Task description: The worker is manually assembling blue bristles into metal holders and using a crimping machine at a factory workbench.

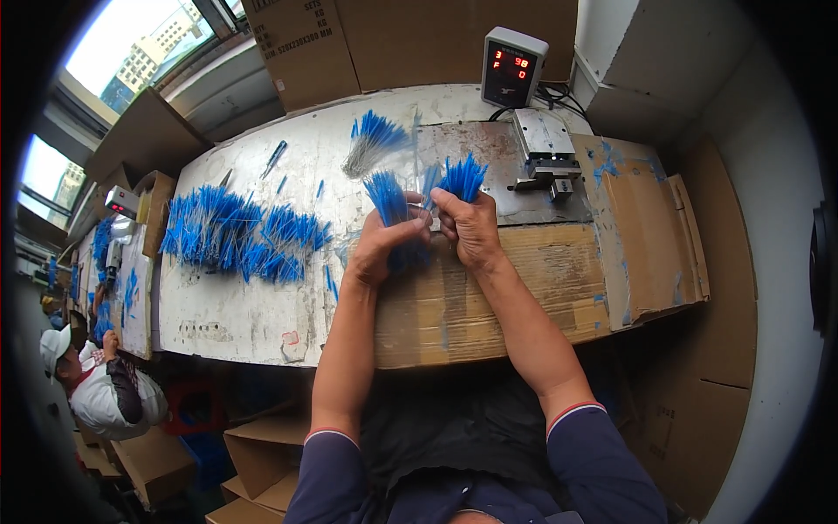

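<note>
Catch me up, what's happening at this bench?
A person is holding blue strands with both hands: one bunch in the left hand, another bunch in the right hand, held close together. A larger heap lies on the white tabletop to the left, and a loose bundle lies beyond the hands. The metal device at the right is untouched. A co-worker is at another bench, far left.
</note>
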`<state>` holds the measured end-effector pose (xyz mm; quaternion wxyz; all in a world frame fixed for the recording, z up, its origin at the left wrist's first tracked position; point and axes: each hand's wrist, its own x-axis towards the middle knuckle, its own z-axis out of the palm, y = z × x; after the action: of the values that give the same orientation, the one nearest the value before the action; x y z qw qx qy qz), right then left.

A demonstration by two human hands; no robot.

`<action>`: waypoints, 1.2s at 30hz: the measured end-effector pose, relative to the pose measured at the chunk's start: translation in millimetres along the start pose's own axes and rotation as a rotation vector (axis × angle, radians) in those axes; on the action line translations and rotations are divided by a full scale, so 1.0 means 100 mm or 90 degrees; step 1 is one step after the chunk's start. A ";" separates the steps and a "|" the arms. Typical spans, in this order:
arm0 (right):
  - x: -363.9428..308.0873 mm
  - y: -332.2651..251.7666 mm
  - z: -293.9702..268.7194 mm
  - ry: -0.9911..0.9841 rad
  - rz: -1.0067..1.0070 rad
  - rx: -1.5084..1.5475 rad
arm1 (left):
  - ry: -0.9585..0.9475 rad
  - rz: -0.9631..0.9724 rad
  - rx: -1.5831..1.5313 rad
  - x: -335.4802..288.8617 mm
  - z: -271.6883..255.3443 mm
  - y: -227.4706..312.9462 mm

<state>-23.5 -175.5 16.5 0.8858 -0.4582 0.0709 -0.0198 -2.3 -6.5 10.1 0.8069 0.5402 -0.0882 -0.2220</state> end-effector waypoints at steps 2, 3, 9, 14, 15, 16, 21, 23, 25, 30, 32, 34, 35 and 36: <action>0.04 0.08 -0.06 0.028 -0.022 0.019 | 0.001 0.011 -0.028 0.03 -0.02 -0.04; 0.05 0.09 -0.06 0.026 -0.028 0.019 | 0.002 0.011 -0.028 0.03 -0.04 -0.05; 0.02 0.08 0.03 0.029 0.003 0.017 | 0.012 -0.023 0.011 0.02 -0.07 -0.07; -0.06 0.00 0.13 0.009 0.058 -0.034 | 0.043 -0.013 0.031 0.00 -0.11 -0.08; -0.03 0.02 0.07 -0.012 0.060 -0.017 | 0.040 -0.014 0.030 0.00 -0.07 -0.07; -0.01 0.04 0.00 -0.034 0.063 0.000 | 0.030 -0.010 0.028 0.00 -0.04 -0.06; 0.08 0.14 -0.07 0.009 -0.032 0.076 | 0.018 0.018 0.028 0.02 -0.08 -0.07; 0.15 0.11 -0.14 0.084 -0.113 0.109 | 0.011 -0.010 0.027 0.01 -0.05 -0.03; 0.21 -0.02 -0.25 0.079 -0.149 0.158 | 0.012 -0.001 0.014 0.00 -0.07 -0.01; 0.15 -0.17 -0.25 0.063 -0.056 0.194 | 0.003 0.024 -0.024 0.02 -0.09 -0.04; 0.09 -0.10 -0.15 0.054 -0.050 0.082 | -0.009 -0.002 -0.016 0.02 -0.05 -0.07; 0.02 -0.09 -0.02 0.013 -0.030 -0.038 | -0.023 -0.020 -0.001 0.00 -0.09 -0.06; -0.01 -0.07 0.03 0.013 -0.028 -0.036 | -0.038 -0.037 0.012 -0.01 -0.11 -0.06; -0.03 -0.06 0.06 0.006 -0.039 -0.061 | -0.039 -0.039 0.011 -0.01 -0.10 -0.07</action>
<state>-25.5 -174.3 25.1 0.8616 -0.5017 0.0621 -0.0457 -1.1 -0.1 -0.5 0.7919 0.5426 -0.0986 -0.2623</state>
